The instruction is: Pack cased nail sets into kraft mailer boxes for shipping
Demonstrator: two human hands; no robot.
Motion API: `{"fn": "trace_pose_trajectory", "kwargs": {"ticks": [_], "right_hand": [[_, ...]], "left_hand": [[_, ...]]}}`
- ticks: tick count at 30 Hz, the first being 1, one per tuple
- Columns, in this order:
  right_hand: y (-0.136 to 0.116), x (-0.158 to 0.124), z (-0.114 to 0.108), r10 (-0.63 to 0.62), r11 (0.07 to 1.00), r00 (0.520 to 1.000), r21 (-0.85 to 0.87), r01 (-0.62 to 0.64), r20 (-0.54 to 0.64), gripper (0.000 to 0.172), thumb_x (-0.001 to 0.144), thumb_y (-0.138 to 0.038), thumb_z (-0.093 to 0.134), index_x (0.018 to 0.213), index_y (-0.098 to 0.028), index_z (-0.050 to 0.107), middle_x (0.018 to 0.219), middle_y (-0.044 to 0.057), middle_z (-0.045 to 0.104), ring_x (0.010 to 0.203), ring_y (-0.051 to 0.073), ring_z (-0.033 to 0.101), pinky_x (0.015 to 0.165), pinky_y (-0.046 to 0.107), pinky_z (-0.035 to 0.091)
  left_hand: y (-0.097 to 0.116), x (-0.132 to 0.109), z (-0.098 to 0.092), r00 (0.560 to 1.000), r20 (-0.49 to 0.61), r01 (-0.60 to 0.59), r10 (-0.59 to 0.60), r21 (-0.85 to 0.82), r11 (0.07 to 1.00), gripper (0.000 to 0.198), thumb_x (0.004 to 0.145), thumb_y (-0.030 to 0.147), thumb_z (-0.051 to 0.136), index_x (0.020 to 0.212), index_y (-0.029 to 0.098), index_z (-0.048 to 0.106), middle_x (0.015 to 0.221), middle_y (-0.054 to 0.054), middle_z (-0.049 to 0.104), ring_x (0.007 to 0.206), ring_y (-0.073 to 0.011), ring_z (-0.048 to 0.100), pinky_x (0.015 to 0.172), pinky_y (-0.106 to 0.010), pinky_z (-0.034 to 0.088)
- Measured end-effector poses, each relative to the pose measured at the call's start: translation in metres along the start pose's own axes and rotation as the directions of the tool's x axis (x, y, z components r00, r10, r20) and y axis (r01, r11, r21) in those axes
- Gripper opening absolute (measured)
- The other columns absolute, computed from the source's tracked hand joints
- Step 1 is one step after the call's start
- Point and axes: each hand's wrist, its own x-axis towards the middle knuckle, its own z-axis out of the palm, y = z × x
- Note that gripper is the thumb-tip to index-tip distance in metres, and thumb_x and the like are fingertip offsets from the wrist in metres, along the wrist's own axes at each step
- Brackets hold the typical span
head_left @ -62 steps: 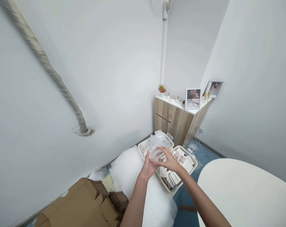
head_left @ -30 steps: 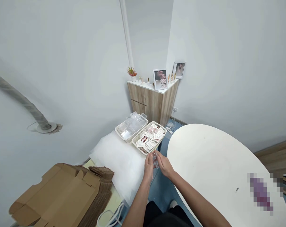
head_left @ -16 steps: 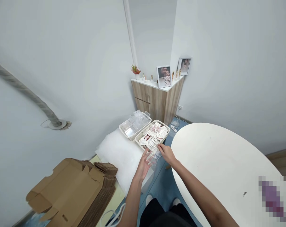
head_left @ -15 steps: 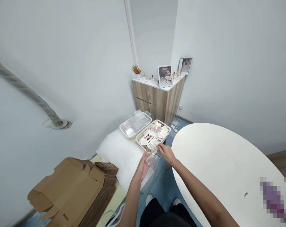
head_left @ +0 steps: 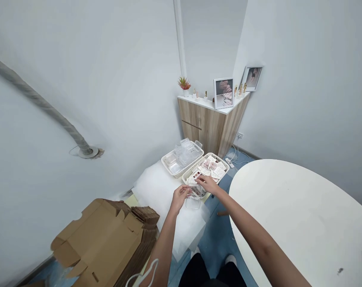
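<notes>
A clear plastic box [head_left: 193,200] hangs just in front of the near rim of a white woven basket [head_left: 221,169] filled with printed cards and small packets. My left hand [head_left: 179,199] grips the box at its upper left edge. My right hand [head_left: 208,184] reaches over the box, with its fingertips at the cards by the basket's near corner. Whether those fingers pinch a card is hidden. Part of the box's top is blurred behind my fingers.
A second white basket [head_left: 182,158] of clear boxes sits beside the card basket on a white foam sheet [head_left: 169,191]. Flattened cardboard boxes [head_left: 105,243] lie lower left, a round white table [head_left: 294,215] lies right, and a wooden cabinet [head_left: 203,123] stands behind.
The view has swung, shifting the room rightward. My right hand has moved further over the card basket, and my left hand now holds the box alone, lower and nearer the basket.
</notes>
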Motion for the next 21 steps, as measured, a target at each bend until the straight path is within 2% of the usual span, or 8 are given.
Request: {"fn": "trace_pose_trajectory", "kwargs": {"ticks": [3,5,8,11,15,17,21], "right_hand": [[0.015,0.029,0.004,0.020,0.934,1.000,-0.357,-0.012,0.020,0.026,0.091,-0.019,0.045,0.105,-0.017,0.067,0.105,0.009,0.069,0.103,0.021,0.058,0.087,0.030,0.042],[0.025,0.045,0.009,0.034,0.849,0.992,-0.528,0.035,0.120,0.039,0.083,-0.006,0.047,0.118,-0.014,0.062,0.122,0.014,0.063,0.119,0.024,0.050,0.096,0.034,0.038],[0.034,0.061,0.018,0.083,0.754,0.963,-0.648,0.107,0.255,0.062,0.075,-0.001,0.053,0.135,-0.015,0.049,0.142,0.016,0.048,0.134,0.029,0.035,0.107,0.045,0.029],[0.036,0.069,0.024,0.103,0.703,0.948,-0.696,0.145,0.301,0.062,0.074,-0.005,0.058,0.135,-0.016,0.049,0.137,0.017,0.050,0.132,0.033,0.035,0.110,0.052,0.022],[0.031,0.070,0.024,-0.007,0.657,0.959,-0.722,0.218,0.284,0.045,0.075,-0.009,0.060,0.119,-0.015,0.060,0.130,0.017,0.054,0.124,0.032,0.042,0.107,0.047,0.027],[0.027,0.069,0.019,-0.060,0.652,0.962,-0.719,0.241,0.268,0.036,0.077,-0.009,0.058,0.111,-0.016,0.064,0.124,0.016,0.057,0.120,0.031,0.044,0.104,0.044,0.030],[0.021,0.059,0.001,-0.118,0.681,0.969,-0.692,0.239,0.218,0.023,0.086,-0.009,0.048,0.096,-0.017,0.068,0.101,0.013,0.067,0.105,0.026,0.053,0.101,0.041,0.030]], "left_hand": [[-0.002,0.009,-0.015,0.994,-0.105,0.026,-0.030,-0.037,0.999,0.045,0.059,0.051,0.081,0.083,0.018,0.064,0.083,-0.006,0.070,0.079,-0.0215,0.069,0.072,-0.034,0.056],[-0.004,0.013,-0.024,0.987,-0.155,0.040,-0.049,-0.065,0.997,0.047,0.058,0.052,0.081,0.084,0.018,0.062,0.086,-0.007,0.071,0.080,-0.0213,0.069,0.073,-0.034,0.056],[-0.005,0.015,-0.034,0.979,-0.189,0.055,-0.073,-0.100,0.993,0.046,0.062,0.052,0.079,0.086,0.018,0.059,0.092,-0.010,0.072,0.085,-0.0219,0.069,0.075,-0.035,0.055],[-0.006,0.015,-0.038,0.976,-0.196,0.068,-0.091,-0.121,0.990,0.045,0.065,0.053,0.077,0.088,0.019,0.057,0.095,-0.011,0.073,0.089,-0.0227,0.069,0.077,-0.035,0.053],[-0.008,0.019,-0.037,0.967,-0.221,0.096,-0.123,-0.130,0.987,0.044,0.065,0.053,0.076,0.087,0.020,0.054,0.085,-0.007,0.073,0.082,-0.0214,0.070,0.075,-0.034,0.053],[-0.010,0.021,-0.035,0.962,-0.240,0.102,-0.131,-0.130,0.986,0.045,0.064,0.053,0.076,0.085,0.021,0.053,0.080,-0.005,0.071,0.077,-0.0206,0.070,0.074,-0.034,0.053],[-0.009,0.024,-0.029,0.960,-0.247,0.101,-0.131,-0.133,0.986,0.047,0.062,0.052,0.078,0.086,0.020,0.054,0.079,-0.003,0.070,0.075,-0.0196,0.069,0.072,-0.033,0.053]]}}
